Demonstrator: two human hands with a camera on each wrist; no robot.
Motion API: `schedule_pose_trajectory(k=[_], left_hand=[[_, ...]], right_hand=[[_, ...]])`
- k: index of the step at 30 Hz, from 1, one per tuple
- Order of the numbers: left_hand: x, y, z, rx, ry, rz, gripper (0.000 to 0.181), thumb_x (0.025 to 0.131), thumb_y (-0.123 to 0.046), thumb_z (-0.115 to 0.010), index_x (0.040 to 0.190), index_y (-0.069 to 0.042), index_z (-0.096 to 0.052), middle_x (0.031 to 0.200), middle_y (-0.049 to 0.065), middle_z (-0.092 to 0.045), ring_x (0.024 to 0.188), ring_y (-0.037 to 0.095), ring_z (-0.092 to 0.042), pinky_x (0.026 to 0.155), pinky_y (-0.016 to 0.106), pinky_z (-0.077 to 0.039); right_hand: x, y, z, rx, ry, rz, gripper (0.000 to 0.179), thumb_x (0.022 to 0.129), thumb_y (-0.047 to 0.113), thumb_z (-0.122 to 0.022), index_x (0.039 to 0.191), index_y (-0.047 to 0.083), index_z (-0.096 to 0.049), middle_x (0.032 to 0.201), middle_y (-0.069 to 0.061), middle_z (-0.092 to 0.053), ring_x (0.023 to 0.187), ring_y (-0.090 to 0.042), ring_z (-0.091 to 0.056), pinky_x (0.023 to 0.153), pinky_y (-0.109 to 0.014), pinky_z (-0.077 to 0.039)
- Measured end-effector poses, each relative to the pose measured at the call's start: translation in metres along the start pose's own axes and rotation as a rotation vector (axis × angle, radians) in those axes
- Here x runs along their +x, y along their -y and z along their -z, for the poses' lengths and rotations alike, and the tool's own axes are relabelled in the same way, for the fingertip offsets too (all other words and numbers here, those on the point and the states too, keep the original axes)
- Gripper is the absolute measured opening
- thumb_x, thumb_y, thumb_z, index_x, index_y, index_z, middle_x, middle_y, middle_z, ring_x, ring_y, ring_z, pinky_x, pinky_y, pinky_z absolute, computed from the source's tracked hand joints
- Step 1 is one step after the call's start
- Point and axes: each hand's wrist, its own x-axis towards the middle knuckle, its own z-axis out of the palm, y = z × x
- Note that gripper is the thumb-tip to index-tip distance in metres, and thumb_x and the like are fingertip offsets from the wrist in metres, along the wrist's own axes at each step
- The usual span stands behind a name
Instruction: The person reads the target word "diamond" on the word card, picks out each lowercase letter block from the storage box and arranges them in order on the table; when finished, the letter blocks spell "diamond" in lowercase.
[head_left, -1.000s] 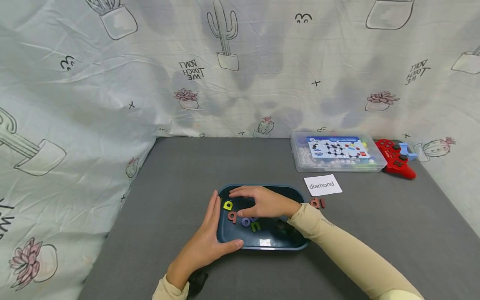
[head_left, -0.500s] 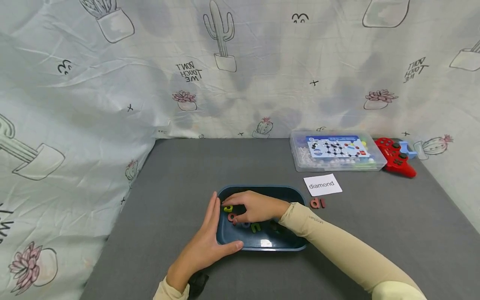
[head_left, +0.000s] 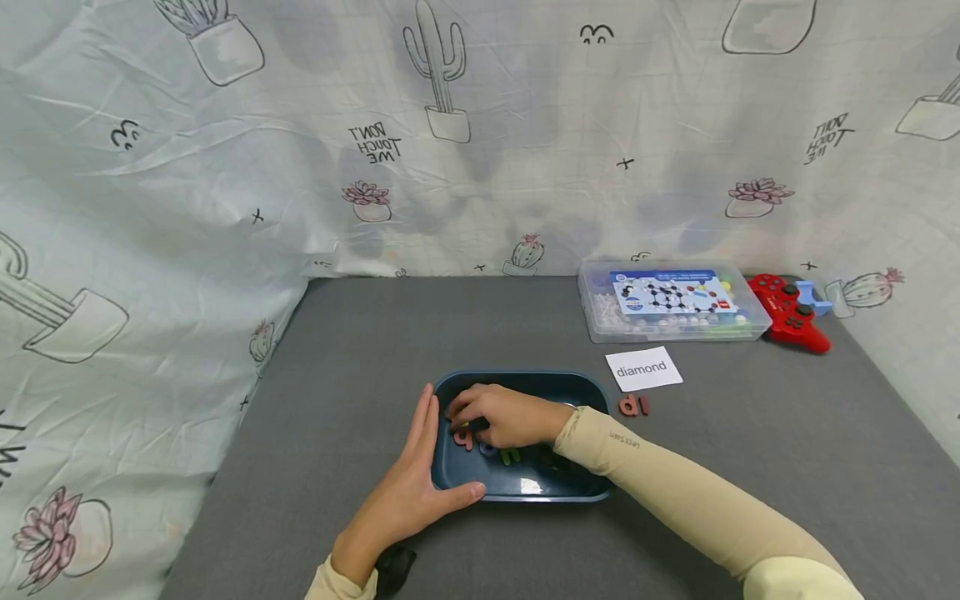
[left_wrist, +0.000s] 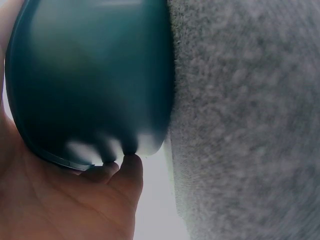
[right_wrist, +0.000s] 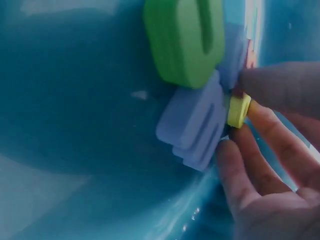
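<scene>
Nearest us, the left hand (head_left: 412, 471) lies with fingers straight along the left wall of the dark blue tray (head_left: 540, 498), thumb over the near rim; its grip is wide, bracing rather than clasping. Inside, near side first: a green letter (head_left: 510, 456), a purple letter (head_left: 488, 450) just left of it, then a red letter (head_left: 463, 440) near the left wall. The right wrist view shows two lilac pieces, overlapping there.

Just beyond the red letter, at the tray's far left, we find the yellow letter (right_wrist: 239, 111). The right hand (head_left: 513, 417) reaches over it from the right, grip narrow, fingers curled in with the yellow letter at the fingertips. We read this as a pinch; we cannot tell whether the piece is clear of the floor.

Risks, in our judgement: a pinch at the very edge could let the small piece slip back; the crowding could drag the red letter or lilac pieces along; a knuckle catching the wall could shift the tray should the left hand ease off.

Farther right, on the bench (head_left: 337, 367): two red letters (head_left: 628, 406), then a card (head_left: 644, 369) reading "diamond". Farthest: a clear plastic box (head_left: 675, 332) and a red controller (head_left: 787, 312).
</scene>
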Motion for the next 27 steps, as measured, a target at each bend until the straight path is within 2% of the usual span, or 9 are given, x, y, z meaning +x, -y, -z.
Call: schedule_pose_trajectory(k=[3, 9, 18, 27], left_hand=[[0.0002, -0.0006, 0.0, 0.0, -0.001, -0.002, 0.124, 0.093, -0.047, -0.084, 0.171, -0.027, 0.01, 0.176, -0.01, 0.022, 0.162, 0.027, 0.002, 0.121, 0.069, -0.022], [0.0006, -0.0018, 0.0, 0.002, -0.003, -0.003, 0.125, 0.092, -0.047, -0.085, 0.172, -0.027, 0.01, 0.176, -0.009, 0.022, 0.162, 0.028, 0.001, 0.121, 0.068, -0.023], [0.0006, -0.0022, 0.0007, 0.006, -0.011, 0.003, 0.125, 0.091, -0.047, -0.085, 0.172, -0.027, 0.009, 0.177, -0.009, 0.021, 0.162, 0.03, -0.002, 0.121, 0.069, -0.024], [0.0008, -0.002, 0.0004, 0.006, -0.009, -0.003, 0.125, 0.092, -0.047, -0.085, 0.172, -0.025, 0.009, 0.177, -0.008, 0.022, 0.162, 0.03, -0.002, 0.121, 0.069, -0.023]], right_hand=[[0.0, -0.0001, -0.001, -0.005, -0.021, 0.006, 0.038, 0.092, -0.012, -0.066, 0.126, 0.002, -0.078, 0.135, -0.01, -0.069, 0.128, -0.021, -0.06, 0.113, -0.04, -0.046], [0.0011, -0.0035, -0.006, -0.024, -0.074, 0.033, 0.026, 0.094, -0.006, -0.073, 0.117, 0.004, -0.081, 0.119, -0.005, -0.071, 0.111, -0.018, -0.061, 0.104, -0.038, -0.051], [0.0012, 0.0034, -0.0047, -0.009, -0.033, -0.019, 0.022, 0.094, -0.003, -0.079, 0.115, 0.004, -0.08, 0.109, -0.003, -0.062, 0.099, -0.014, -0.058, 0.093, -0.027, -0.053], [0.0005, 0.0026, -0.0027, -0.022, -0.044, 0.023, 0.015, 0.095, -0.011, -0.073, 0.099, 0.003, -0.074, 0.095, -0.003, -0.064, 0.085, -0.012, -0.058, 0.081, -0.019, -0.052]])
